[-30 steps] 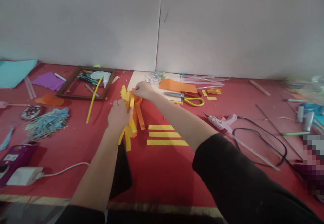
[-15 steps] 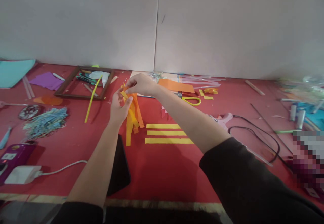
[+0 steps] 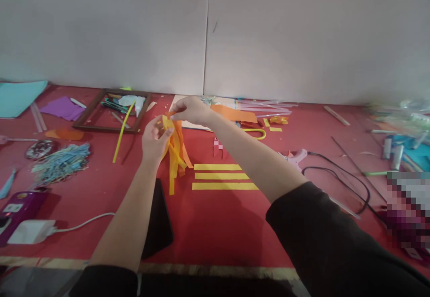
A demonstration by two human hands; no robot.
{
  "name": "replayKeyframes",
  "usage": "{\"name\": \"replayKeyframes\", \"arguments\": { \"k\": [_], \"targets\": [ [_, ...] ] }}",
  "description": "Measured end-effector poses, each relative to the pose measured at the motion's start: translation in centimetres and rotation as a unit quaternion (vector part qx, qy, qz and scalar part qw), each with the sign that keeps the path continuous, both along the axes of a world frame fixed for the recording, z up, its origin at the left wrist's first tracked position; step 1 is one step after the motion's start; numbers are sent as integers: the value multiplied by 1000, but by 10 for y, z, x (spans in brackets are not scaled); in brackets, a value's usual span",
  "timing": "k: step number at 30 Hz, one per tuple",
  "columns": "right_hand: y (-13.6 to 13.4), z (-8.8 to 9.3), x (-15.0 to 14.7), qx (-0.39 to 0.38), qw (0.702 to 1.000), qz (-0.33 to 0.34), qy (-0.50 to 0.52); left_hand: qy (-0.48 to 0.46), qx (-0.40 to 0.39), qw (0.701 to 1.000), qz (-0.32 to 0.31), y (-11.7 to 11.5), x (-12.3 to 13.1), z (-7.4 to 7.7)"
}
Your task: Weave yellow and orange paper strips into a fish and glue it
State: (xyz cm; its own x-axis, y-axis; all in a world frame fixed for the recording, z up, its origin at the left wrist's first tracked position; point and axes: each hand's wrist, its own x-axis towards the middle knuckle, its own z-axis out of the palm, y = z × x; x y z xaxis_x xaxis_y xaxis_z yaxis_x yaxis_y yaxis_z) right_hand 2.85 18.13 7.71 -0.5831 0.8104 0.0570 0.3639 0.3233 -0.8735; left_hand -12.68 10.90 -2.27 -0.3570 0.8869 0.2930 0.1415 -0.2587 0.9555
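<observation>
Yellow and orange paper strips [image 3: 175, 149] hang in a bunch above the red table, woven or crossed over each other near the top. My left hand [image 3: 155, 140] grips the bunch from the left, thumb pressed on a yellow strip. From above and to the right, my right hand [image 3: 190, 110] pinches the orange strips near their upper end; its fingertips are partly hidden. Beside the bunch, several flat yellow strips [image 3: 218, 176] lie parallel, their right ends covered by my right forearm. A small pink woven paper piece [image 3: 218, 146] lies behind them.
A dark phone [image 3: 159, 225] lies by my left forearm. Further back are a wooden frame [image 3: 79, 122] with tools inside, yellow-handled scissors [image 3: 258, 134] and orange paper [image 3: 235, 114]. A glue gun [image 3: 298, 157] with its cord is at right; a purple power strip [image 3: 23, 212] is at left.
My left hand has shifted slightly left, and my right hand slightly right at the top of the bunch. The yellow strips have spread and swung a little.
</observation>
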Motion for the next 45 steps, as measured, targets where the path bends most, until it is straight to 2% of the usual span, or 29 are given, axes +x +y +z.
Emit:
{"name": "replayKeyframes", "arguments": {
  "k": [6,11,18,26,31,35,38,39,40,43,44,45],
  "targets": [
    [1,-3,-3,2,1000,10,24,1,6,1000,6,-1,1,2],
    [-1,-6,-5,3,999,10,34,14,31,999,-19,0,3,0],
    [-1,-4,-7,-6,996,-11,88,12,17,1000,12,0,4,-2],
    [-3,21,-3,26,978,-104,179,98,-7,994,38,-4,0,-1],
    [10,41,8,38,942,-160,294,159,-38,985,55,-5,-2,-4],
    [4,57,22,20,912,-164,375,213,-40,969,114,-5,-3,-1],
    [-17,68,34,3,921,-139,365,218,34,960,175,-8,-2,11],
    [-25,71,37,-6,924,-122,362,184,64,968,160,-10,0,17],
    [-32,73,41,-16,926,-99,363,123,86,984,99,-13,2,24],
    [-49,75,47,-59,933,-59,351,82,61,994,-27,-26,18,52],
    [-52,74,48,-72,934,-56,345,67,39,993,-94,-32,25,62],
    [-54,73,48,-84,935,-55,340,14,0,981,-194,-38,33,71]
  ]
}}
